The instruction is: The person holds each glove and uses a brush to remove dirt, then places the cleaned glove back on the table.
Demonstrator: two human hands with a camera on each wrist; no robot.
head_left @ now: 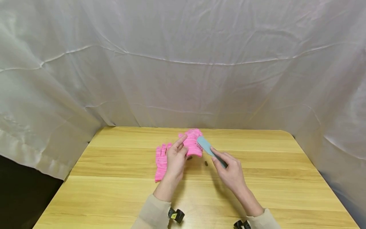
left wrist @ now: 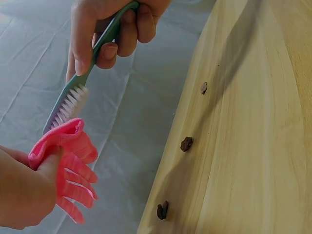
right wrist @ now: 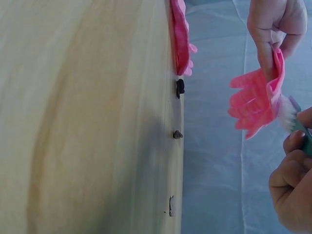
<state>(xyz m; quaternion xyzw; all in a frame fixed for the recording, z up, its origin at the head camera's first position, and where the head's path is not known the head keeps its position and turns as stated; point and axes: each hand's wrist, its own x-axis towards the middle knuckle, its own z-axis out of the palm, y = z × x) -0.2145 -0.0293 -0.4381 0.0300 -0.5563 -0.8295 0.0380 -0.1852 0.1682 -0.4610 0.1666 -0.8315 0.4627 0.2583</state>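
Note:
A pink knit glove (head_left: 192,142) is held up above the table by my left hand (head_left: 176,159). In the left wrist view the thumb goes into the glove's cuff (left wrist: 57,136) and pinches it; the glove's fingers dangle freely. My right hand (head_left: 231,171) grips the handle of a blue-green brush (head_left: 204,145). Its white bristles (left wrist: 70,105) touch or nearly touch the glove near the cuff. A second pink glove (head_left: 161,164) lies flat on the table, partly hidden behind the left hand.
Several small dark crumbs lie on the wooden table (head_left: 114,197), among them one dark crumb (left wrist: 186,143), a blackish one (left wrist: 162,210) and a paler brown one (left wrist: 204,87). A pale grey curtain (head_left: 183,89) hangs behind the table and along its sides.

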